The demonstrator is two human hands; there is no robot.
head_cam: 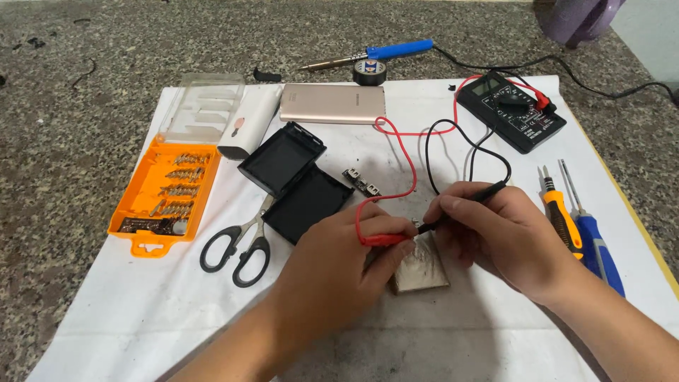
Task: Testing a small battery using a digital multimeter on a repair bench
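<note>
Pinching the red probe, the left hand meets the right hand, whose fingers grip the black probe; both tips touch the silver battery pouch's top edge on the desk's white sheet, multimeter beyond.

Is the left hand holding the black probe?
No, the left hand pinches the red probe; the right hand holds the black probe.

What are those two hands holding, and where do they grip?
The left hand pinches the red probe by its handle. The right hand holds the black probe along its handle, tips meeting at the silver battery pouch.
</note>
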